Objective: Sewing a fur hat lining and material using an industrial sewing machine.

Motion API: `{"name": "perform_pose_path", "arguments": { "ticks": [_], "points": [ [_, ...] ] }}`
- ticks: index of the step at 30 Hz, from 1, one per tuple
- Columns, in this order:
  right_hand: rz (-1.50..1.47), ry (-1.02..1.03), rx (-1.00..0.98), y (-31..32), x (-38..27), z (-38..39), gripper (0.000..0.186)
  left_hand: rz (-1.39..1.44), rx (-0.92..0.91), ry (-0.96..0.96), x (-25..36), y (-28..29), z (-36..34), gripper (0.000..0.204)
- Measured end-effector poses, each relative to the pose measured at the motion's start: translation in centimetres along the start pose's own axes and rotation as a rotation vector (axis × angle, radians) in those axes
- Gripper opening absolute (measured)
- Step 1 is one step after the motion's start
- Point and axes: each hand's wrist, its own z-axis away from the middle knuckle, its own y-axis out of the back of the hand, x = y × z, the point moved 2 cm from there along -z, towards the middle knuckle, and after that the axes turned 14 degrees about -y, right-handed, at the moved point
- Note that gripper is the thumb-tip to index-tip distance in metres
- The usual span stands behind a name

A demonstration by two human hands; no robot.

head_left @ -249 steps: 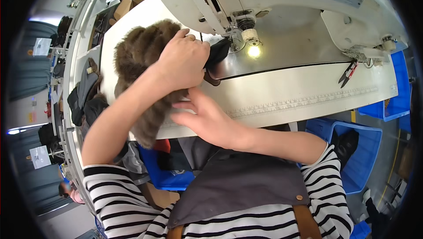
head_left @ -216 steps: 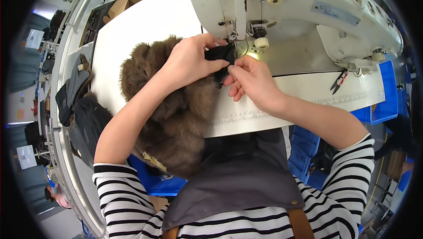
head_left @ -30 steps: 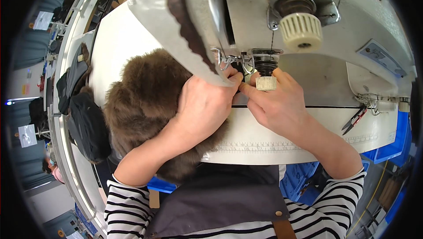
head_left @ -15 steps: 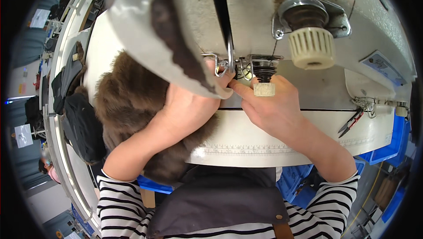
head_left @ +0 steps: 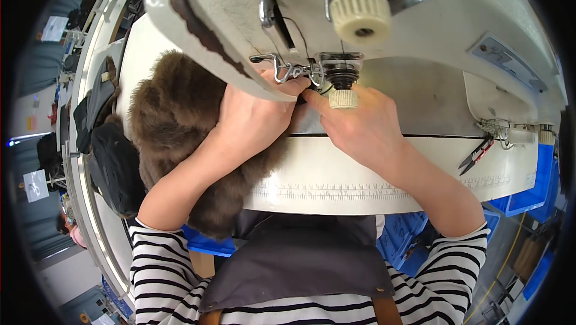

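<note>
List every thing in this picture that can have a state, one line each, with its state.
Brown fur piece: bunched up, unheld part resting on the table
Left hand: curled, grip partly hidden
Right hand: bent, close to the left
Sewing machine: upright; running or stopped, cannot tell
Snips: lying down, unheld
Dark fabric: crumpled

- Table (head_left: pixel 324 163): white, curved front edge, ruler (head_left: pixel 336 192) marked along it
- Metal plate (head_left: pixel 426 97): set into tabletop
- Machine (head_left: pixel 420 22): stands at back
- Fur (head_left: pixel 174 115): left, bunched, draped over front edge
- Snips (head_left: pixel 476 157): right end, red-and-black
</note>
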Motion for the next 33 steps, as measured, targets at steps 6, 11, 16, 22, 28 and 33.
{"name": "perform_pose_path", "arguments": {
  "ticks": [6,11,16,22,28,33],
  "points": [
    [-0.016,-0.032,-0.062,-0.1,0.6,0.1,0.036,0.042,0.046,0.029,0.4,0.9,-0.9,0.008],
    [-0.419,-0.355,-0.284,0.7,1.6,0.0,0.035,0.123,0.024,-0.016,-0.2,0.6,-0.6,0.007],
    [-1.355,-1.017,-1.143,2.3,-1.6,1.0,0.079,0.058,-0.302,-0.051,-1.2,1.5,-1.0,0.017],
    [-1.573,-1.105,-0.978,-2.1,-3.7,0.0,0.031,0.412,-0.982,-0.153,-6.7,1.2,-3.6,0.048],
    [-1.623,-1.113,-0.842,-2.5,-3.9,0.7,0.035,1.3,-0.786,0.463,-8.5,1.3,-1.7,0.048],
    [-2.652,-1.223,-0.448,-5.7,-6.2,3.7,0.029,2.595,-0.992,0.451,-8.8,0.0,0.0,0.037]
  ]
}}
